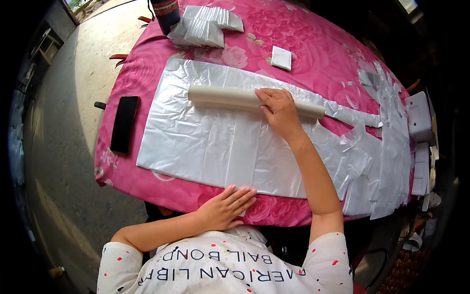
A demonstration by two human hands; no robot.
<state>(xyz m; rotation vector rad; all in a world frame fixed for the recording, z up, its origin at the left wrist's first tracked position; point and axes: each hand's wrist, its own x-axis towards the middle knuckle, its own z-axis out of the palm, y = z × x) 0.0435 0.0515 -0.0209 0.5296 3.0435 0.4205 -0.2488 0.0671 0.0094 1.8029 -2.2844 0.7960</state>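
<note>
White plastic bags (196, 142) lie flat and slightly wrinkled across the pink floral tablecloth (313, 34), their cut handle ends spread toward the right. Over their far part lies a long pale tube (220, 96), roughly left to right. My right hand (279, 109) holds the tube right of its middle, with the thumb on the near side and the fingers over the top. Near the table's front edge, my left hand (227, 208) rests flat with its fingers stretched out, fingertips at the bags' near edge. Nothing shows in it.
A dark phone (125, 125) lies at the table's left. Toward the back are a stack of folded white bags (205, 27), a dark bottle (166, 14) and one folded white square (281, 58). White box-like containers (420, 117) stand by the right edge.
</note>
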